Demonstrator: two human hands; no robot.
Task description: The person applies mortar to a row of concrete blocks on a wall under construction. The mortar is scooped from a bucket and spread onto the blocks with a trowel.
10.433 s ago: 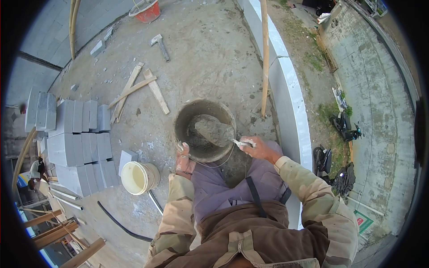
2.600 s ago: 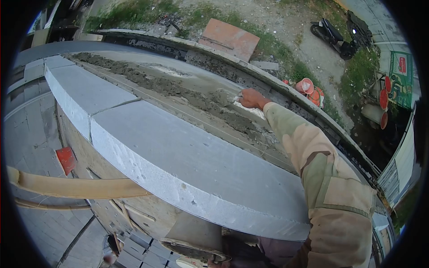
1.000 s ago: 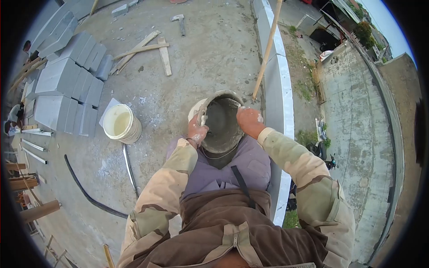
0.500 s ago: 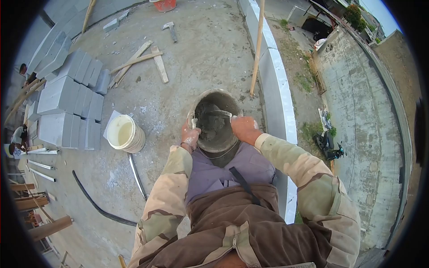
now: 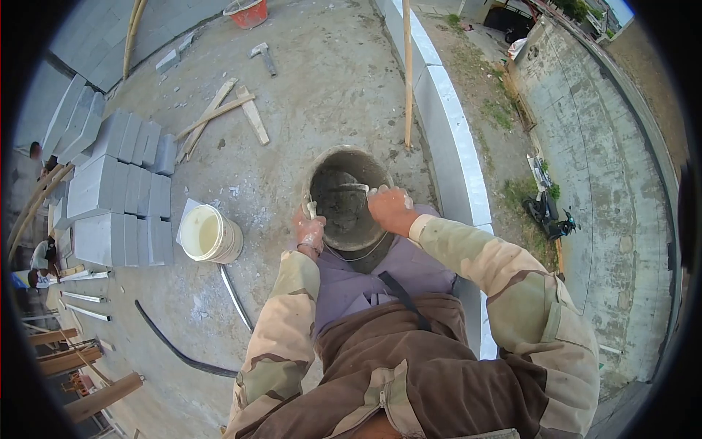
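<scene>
In front of my knees stands a mortar-smeared bucket (image 5: 374,162), its wire handle hanging on the near side. Wet grey mortar (image 5: 345,216) lies inside it. My left hand (image 5: 310,230) is closed on the bucket's left rim, with pale smears on the fingers. From the right, my right hand (image 5: 392,208) reaches over the opposite rim, its fingers wrapped around the handle of a trowel (image 5: 354,187). The trowel's blade is inside the bucket, coated in mortar and partly hidden by it.
To the left are a white bucket (image 5: 210,233), a black hose (image 5: 175,350) and stacked grey blocks (image 5: 102,194). Wood strips (image 5: 252,117), a hammer (image 5: 263,58) and a red tub (image 5: 246,13) lie ahead. A low block wall (image 5: 450,121) runs along my right. People (image 5: 44,256) are at far left.
The view has turned slightly, so the surroundings shift in the frame. Both hands keep their grips; the trowel in my right hand has moved only a little within the bucket.
</scene>
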